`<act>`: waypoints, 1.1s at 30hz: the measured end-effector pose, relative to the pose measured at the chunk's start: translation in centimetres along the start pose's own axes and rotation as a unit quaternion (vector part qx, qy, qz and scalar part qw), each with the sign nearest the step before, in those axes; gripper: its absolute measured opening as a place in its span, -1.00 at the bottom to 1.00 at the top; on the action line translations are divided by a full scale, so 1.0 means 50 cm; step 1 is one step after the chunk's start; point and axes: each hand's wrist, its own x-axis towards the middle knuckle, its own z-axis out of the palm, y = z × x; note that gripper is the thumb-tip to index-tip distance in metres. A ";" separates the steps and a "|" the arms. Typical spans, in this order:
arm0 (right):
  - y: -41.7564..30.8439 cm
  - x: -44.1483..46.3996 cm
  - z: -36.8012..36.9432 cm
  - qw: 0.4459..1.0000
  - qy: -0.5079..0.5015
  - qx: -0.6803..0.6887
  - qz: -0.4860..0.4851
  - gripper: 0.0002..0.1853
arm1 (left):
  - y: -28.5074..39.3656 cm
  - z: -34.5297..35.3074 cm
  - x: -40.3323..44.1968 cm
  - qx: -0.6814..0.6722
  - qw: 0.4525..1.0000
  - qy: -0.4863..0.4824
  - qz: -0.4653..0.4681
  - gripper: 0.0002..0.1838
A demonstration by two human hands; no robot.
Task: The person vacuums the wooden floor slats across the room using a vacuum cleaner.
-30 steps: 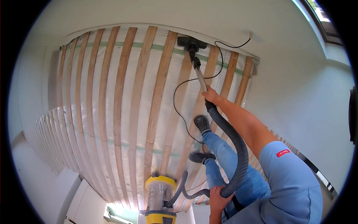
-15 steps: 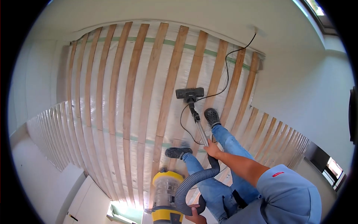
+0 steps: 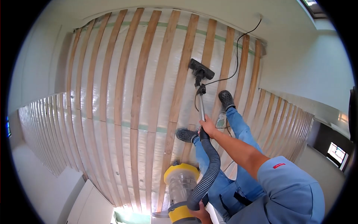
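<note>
My right hand (image 3: 209,127) is closed around the grip of the vacuum wand (image 3: 201,105), where the ribbed grey hose (image 3: 209,173) joins it. The wand runs up to a black floor head (image 3: 201,70), which lies tilted across a wooden batten and the silvery sheeting. At the bottom, my left hand (image 3: 201,214) is closed at the side of the yellow and clear vacuum cleaner (image 3: 182,186), by the hose end. Part of that hand and the exact place it grips are hidden.
Long wooden battens (image 3: 143,67) run across reflective sheeting with green tape strips. A black cord (image 3: 237,56) leads from the wall past the floor head. My clogs (image 3: 226,100) stand on the floor near the wand. White walls (image 3: 298,71) bound the room.
The floor head has moved up and right and turned clockwise. My right hand and the wand have shifted up; the hose has straightened. The vacuum cleaner and both feet appear farther right.
</note>
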 end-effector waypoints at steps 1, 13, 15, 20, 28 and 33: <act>0.021 -0.022 0.030 1.000 0.002 -0.013 0.000 -0.21 | 0.008 -0.009 0.003 -0.081 0.996 0.003 -0.037 -0.34; 0.440 -0.002 0.237 0.939 0.059 -0.308 -0.143 -0.44 | 0.038 -0.175 0.057 -0.189 0.978 -0.013 -0.092 -0.78; 0.442 -0.008 0.266 0.930 0.127 -0.296 -0.175 -0.50 | 0.035 -0.178 0.069 -0.193 0.975 -0.017 -0.111 -0.76; 0.345 0.161 0.258 0.969 0.086 -0.157 -0.169 -0.61 | 0.016 -0.152 0.098 0.006 0.998 0.054 0.016 -0.61; -0.271 0.363 0.113 0.991 0.023 -0.081 -0.101 -0.66 | 0.224 0.104 0.119 0.147 0.973 -0.098 0.149 -0.41; -0.454 0.416 0.056 0.996 -0.021 -0.065 -0.049 -0.67 | 0.440 0.273 0.131 0.144 0.963 -0.125 0.189 -0.43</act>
